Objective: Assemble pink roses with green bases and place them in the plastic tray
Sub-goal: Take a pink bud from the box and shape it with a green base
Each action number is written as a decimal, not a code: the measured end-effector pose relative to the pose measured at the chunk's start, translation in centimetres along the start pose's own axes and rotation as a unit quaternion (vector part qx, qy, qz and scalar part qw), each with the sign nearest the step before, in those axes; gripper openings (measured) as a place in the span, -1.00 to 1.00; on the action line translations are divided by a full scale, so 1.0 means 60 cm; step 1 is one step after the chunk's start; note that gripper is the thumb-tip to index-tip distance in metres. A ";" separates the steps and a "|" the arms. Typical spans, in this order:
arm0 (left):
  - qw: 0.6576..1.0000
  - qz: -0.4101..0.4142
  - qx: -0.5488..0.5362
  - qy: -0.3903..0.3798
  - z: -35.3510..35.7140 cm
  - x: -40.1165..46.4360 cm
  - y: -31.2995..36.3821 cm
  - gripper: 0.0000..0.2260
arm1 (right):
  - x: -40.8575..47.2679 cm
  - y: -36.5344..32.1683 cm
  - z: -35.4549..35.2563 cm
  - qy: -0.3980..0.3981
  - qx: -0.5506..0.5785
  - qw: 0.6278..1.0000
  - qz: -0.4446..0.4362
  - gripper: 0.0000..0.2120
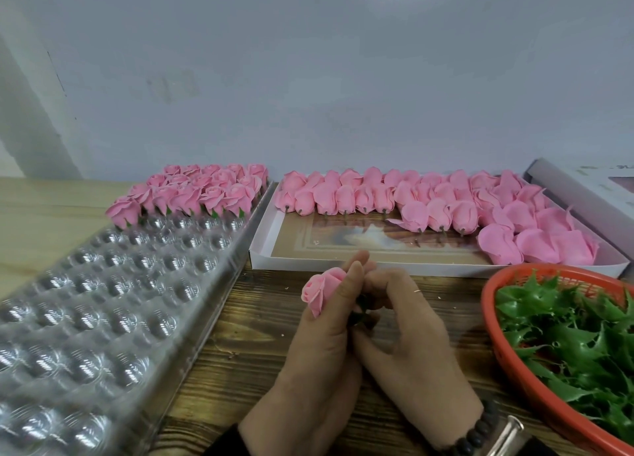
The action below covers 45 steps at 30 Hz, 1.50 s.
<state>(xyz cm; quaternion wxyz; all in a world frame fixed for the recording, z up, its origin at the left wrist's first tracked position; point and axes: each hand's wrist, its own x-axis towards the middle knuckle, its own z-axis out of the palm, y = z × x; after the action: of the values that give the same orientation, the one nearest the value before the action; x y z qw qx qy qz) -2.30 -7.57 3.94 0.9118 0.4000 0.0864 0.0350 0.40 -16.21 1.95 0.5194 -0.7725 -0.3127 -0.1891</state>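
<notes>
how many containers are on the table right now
4. A clear tray at left holding finished roses, a white box of plain roses at centre back, an orange basket of green bases at right, and a grey box at far right, cut off by the frame.

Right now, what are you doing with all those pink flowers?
A person is putting together a pink rose. The left hand grips the rose while the right hand works a green base onto its underside. Finished roses fill the far rows of the clear plastic tray. More bare roses wait in the white box, and spare green bases sit in the orange basket.
</notes>
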 end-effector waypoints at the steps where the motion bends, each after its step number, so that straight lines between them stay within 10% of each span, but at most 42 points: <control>1: 1.000 -0.002 0.001 0.001 0.001 0.000 -0.001 -0.66 | 0.001 -0.001 -0.001 0.010 -0.004 1.000 -0.010 -0.70; 21: 0.971 0.013 0.229 -0.069 -0.024 0.012 0.021 -0.64 | 0.003 0.010 -0.010 0.049 0.058 0.988 0.132 -0.71; 45: 0.886 0.128 0.441 -0.061 -0.025 0.017 0.087 -0.91 | 0.003 0.014 -0.013 0.008 0.033 0.999 0.016 -0.76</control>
<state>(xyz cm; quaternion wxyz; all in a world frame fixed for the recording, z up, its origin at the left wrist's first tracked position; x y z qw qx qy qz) -1.54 -2.83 6.66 0.6323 0.7699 -0.0146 0.0854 1.09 -17.10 1.79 0.5504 -0.7582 -0.3018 -0.1766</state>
